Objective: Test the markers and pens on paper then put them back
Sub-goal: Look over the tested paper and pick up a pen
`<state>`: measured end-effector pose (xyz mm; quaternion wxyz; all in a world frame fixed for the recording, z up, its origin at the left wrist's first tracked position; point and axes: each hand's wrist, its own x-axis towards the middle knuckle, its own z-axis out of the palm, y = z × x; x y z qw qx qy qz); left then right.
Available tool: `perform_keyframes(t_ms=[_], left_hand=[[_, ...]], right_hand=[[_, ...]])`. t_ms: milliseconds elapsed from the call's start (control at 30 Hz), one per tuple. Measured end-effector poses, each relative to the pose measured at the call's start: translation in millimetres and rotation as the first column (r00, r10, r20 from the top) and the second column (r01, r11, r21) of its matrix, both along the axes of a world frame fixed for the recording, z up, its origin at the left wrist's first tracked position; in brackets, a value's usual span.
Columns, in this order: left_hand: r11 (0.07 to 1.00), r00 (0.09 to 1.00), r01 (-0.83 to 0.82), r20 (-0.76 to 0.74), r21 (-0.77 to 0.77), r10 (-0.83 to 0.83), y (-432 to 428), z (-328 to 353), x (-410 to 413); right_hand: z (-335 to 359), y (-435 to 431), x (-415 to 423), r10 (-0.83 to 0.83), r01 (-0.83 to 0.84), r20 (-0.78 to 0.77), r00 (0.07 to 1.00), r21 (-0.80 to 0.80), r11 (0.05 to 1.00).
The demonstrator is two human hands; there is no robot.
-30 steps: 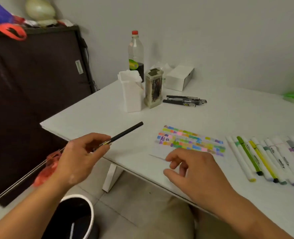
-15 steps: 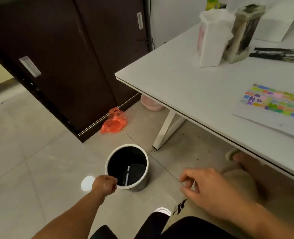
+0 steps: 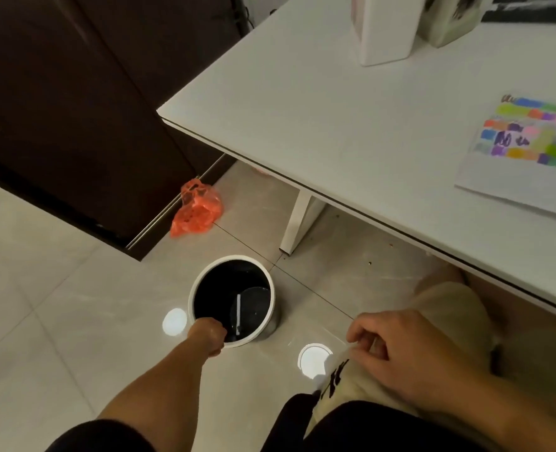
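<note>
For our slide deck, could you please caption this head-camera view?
Left hand at the rim of a round white-rimmed black bin on the floor; right hand hovers loosely curled.

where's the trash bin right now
Head view, lower centre: the trash bin stands on the floor, left of the table leg, orange bag beyond it, left hand at its near rim.
</note>
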<state>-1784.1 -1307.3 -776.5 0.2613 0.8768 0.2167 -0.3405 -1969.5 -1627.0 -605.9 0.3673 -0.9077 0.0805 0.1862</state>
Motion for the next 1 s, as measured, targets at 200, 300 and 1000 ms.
perform_keyframes(t_ms=[200, 300, 1000], left_hand=[[0.951, 0.992, 0.099, 0.103, -0.292, -0.071, -36, 43, -12], [0.893, 0.932, 0.316, 0.282, -0.320, -0.229, -55, 93, -18], [0.365, 0.225, 0.929, 0.886, -0.069, -0.406, -337, 331, -29]], right_hand=[[7, 0, 10, -0.085, 0.080, 0.067, 0.994, 0.078, 0.994], [19, 0, 10, -0.070, 0.060, 0.119, 0.990, 0.082, 0.995], [183, -193, -76, -0.532, 0.615, 0.601, 0.596, 0.084, 0.784]])
